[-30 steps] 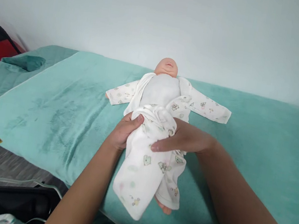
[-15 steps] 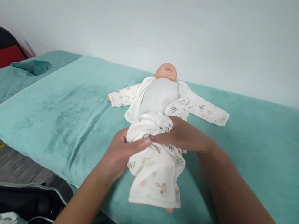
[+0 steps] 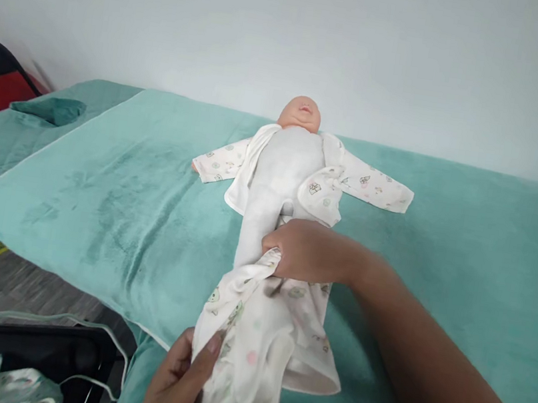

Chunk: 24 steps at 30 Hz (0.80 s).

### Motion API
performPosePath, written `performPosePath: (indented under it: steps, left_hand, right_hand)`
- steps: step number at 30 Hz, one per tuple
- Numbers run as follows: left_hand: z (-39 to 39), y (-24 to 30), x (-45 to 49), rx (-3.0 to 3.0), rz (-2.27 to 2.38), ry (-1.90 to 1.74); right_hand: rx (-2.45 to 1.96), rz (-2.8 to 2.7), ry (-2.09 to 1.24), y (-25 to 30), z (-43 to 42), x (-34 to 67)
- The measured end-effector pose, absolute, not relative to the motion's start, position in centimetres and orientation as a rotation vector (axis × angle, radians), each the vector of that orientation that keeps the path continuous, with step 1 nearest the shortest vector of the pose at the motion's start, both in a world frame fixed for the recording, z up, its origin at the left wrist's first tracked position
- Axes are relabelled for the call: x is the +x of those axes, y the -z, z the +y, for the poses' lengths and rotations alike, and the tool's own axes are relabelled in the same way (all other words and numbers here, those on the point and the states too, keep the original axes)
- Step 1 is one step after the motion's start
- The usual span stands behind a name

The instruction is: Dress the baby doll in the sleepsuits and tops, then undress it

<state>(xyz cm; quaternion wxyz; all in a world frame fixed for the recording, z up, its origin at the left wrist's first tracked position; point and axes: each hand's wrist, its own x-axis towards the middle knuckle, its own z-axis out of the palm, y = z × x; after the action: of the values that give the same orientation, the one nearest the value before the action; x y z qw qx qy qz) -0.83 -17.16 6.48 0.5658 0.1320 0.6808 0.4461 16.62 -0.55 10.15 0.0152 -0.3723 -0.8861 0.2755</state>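
A baby doll [image 3: 281, 170] lies on its back, its grey cloth body bare down the front. Its patterned white jacket [image 3: 318, 192] hangs open at both sides, the sleeves still on the arms. White printed baby trousers [image 3: 250, 360] are bunched low around the doll's legs, and the feet are hidden. My left hand [image 3: 184, 377] pinches the trousers near a leg opening at the lower left. My right hand [image 3: 305, 251] is closed on the waistband over the doll's thighs.
A green padded cover [image 3: 97, 203] lies under the doll, with a face hole [image 3: 50, 109] at the far left. The white wall [image 3: 293, 37] rises behind. A black bin [image 3: 24, 353] holding printed cloth stands lower left, near a pale cord [image 3: 54, 317].
The trousers have moved down from the hips toward the feet, baring the doll's thighs. My left hand has gone down toward the leg opening; my right hand has moved slightly lower.
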Motion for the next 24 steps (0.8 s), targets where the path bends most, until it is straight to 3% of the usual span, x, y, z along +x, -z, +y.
performPosePath:
  steps: [8, 15, 24]
  left_hand:
    - [-15.1, -5.7, -1.2, 0.548, 1.522, -1.055]
    - [-11.1, -5.0, -1.4, 0.72, 1.397, -1.298]
    - [-0.9, -6.7, -3.3, 0.755, 1.415, -1.437]
  right_hand:
    - [-1.156, -2.646, -1.052, -9.9, -0.1, 16.5]
    - [-1.134, -2.48, -1.356, -10.4, 0.3, 17.4]
    - [-1.155, -2.393, -1.333, -9.7, -0.6, 15.8]
